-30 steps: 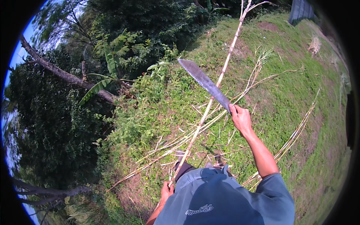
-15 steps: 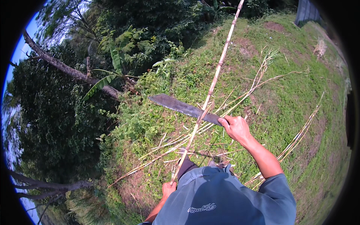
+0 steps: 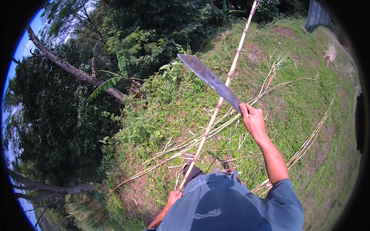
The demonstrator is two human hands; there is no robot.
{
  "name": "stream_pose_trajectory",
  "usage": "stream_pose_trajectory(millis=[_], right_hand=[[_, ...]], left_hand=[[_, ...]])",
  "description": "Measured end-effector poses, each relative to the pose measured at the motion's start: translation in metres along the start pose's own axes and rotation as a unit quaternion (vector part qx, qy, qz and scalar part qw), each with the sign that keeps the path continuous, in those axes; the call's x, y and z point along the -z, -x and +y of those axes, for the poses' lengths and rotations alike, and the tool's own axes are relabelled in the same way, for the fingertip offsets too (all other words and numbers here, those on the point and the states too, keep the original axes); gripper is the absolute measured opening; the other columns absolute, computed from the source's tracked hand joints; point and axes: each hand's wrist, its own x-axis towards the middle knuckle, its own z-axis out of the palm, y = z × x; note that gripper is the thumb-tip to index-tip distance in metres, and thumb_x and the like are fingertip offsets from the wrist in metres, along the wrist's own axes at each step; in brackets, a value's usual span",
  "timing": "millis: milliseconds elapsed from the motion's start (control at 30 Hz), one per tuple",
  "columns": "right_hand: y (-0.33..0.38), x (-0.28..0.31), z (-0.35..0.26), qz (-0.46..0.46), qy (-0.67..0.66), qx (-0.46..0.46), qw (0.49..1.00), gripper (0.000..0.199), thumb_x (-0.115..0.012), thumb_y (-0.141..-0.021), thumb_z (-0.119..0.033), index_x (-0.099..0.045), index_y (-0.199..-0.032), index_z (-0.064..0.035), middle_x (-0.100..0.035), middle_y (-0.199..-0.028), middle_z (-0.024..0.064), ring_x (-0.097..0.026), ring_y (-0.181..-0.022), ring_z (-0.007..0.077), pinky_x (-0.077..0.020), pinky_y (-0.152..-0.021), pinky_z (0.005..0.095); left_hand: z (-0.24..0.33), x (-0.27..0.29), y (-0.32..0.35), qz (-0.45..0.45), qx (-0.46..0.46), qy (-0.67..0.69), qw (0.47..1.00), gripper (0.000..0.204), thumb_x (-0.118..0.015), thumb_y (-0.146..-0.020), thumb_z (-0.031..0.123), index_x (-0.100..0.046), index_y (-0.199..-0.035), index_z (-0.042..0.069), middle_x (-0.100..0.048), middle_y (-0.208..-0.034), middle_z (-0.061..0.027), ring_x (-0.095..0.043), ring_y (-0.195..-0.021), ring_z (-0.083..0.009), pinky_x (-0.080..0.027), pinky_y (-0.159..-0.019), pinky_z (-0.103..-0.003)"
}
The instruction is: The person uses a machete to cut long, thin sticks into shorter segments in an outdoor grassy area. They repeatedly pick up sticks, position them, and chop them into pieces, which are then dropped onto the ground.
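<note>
A long pale jointed cane stalk (image 3: 209, 128) slants up and away from me to the right, past the top of the picture. Low at my left side, my left hand (image 3: 174, 197) is closed round its lower end. Out in front, my right hand (image 3: 253, 118) grips a machete (image 3: 216, 81) with a broad dark blade. The handle is hidden within my fingers. The blade points up and left and crosses the stalk, overlapping it in view; whether they touch I cannot tell.
Cut stalks (image 3: 169, 161) lie across the grass around my feet. More thin stalks (image 3: 312, 136) lie to the right. Dense trees and a leaning trunk (image 3: 73, 71) stand at the left, beside a small banana plant (image 3: 104, 88). A grey sheet-metal panel (image 3: 318, 16) rises at the far right.
My right hand has moved the machete up and slightly right, its tip swinging upward. A strip seen on the stalk no longer sticks out there. The stalk has shifted slightly right.
</note>
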Motion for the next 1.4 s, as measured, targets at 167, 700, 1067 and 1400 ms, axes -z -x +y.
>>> stream_pose_trajectory(millis=[167,700,1067,1400], right_hand=[[0.037,-0.004,-0.002,-0.103,0.08,0.072,0.989,0.046,-0.051,-0.093,-0.047,-0.065,-0.077,-0.0059,-0.056,-0.055,0.0189,-0.059,-0.053,0.0385,-0.0454,-0.05,0.0477],[0.024,-0.041,0.005,-0.042,0.032,0.043,0.998,0.044,-0.053,-0.093,-0.046,-0.064,-0.076,-0.0063,-0.057,-0.056,0.0186,-0.058,-0.05,0.0383,-0.0441,-0.047,0.0468],[0.045,-0.043,-0.015,-0.103,0.062,0.086,0.989,0.045,-0.053,-0.092,-0.046,-0.062,-0.073,-0.0066,-0.056,-0.055,0.0184,-0.058,-0.051,0.0386,-0.0456,-0.048,0.0477],[0.061,-0.067,-0.009,-0.139,0.057,0.183,0.972,0.044,-0.055,-0.091,-0.047,-0.061,-0.071,-0.0072,-0.057,-0.056,0.0158,-0.058,-0.051,0.0372,-0.047,-0.048,0.0462]], left_hand=[[-0.019,0.006,-0.004,-0.201,0.047,0.102,0.973,0.034,-0.06,-0.088,0.031,-0.061,-0.068,0.003,-0.054,-0.06,0.0029,-0.045,-0.053,-0.0066,-0.037,-0.047,-0.029],[-0.023,0.0,0.002,-0.109,-0.014,0.048,0.993,0.03,-0.056,-0.081,0.022,-0.054,-0.061,-0.001,-0.049,-0.052,-0.0027,-0.044,-0.048,-0.0129,-0.035,-0.047,-0.036],[0.031,-0.009,0.045,0.159,-0.109,-0.121,0.974,0.035,-0.054,-0.083,0.025,-0.056,-0.061,-0.003,-0.045,-0.049,-0.0171,-0.047,-0.044,-0.0194,-0.038,-0.048,-0.042],[0.019,-0.003,0.012,0.004,-0.052,-0.021,0.998,0.043,-0.058,-0.082,0.033,-0.05,-0.055,0.001,-0.04,-0.044,-0.01,-0.04,-0.043,-0.0177,-0.035,-0.046,-0.041]])
